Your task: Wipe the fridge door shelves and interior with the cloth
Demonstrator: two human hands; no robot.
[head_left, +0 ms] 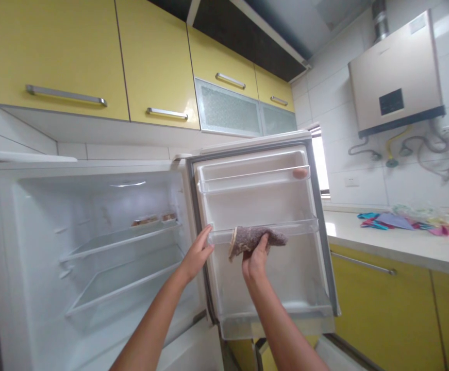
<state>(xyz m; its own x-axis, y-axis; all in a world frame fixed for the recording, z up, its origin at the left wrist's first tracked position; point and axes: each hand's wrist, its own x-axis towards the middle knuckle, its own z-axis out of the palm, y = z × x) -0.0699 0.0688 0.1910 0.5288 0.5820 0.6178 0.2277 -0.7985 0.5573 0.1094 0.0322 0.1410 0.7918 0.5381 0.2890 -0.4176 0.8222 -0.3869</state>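
Cloth (247,238), plush and greyish-purple with a pale edge, clamped between thumb and fingers of the right hand (254,260), at the front of the middle bin (301,226) on the open refrigerator door (255,203). Left hand (195,257) with thumb and fingers apart, at the bin's hinge-side end, apparently bracing; impossible to tell how firmly. For good control, press with a flat pad of cloth rather than the loose folded end, and follow the clear rim in 1 long, even pass, corners included. Brace the hinge side with the left hand against door swing, and push lightly, to avoid lifting the bin off its supports. Refold to a fresh face once soiled. On the wall-mounted water heater (396,72), 1 dark control panel (391,102) and 1 pale label (418,23), both too blurred to read. No legible brand or wording on the refrigerator either.
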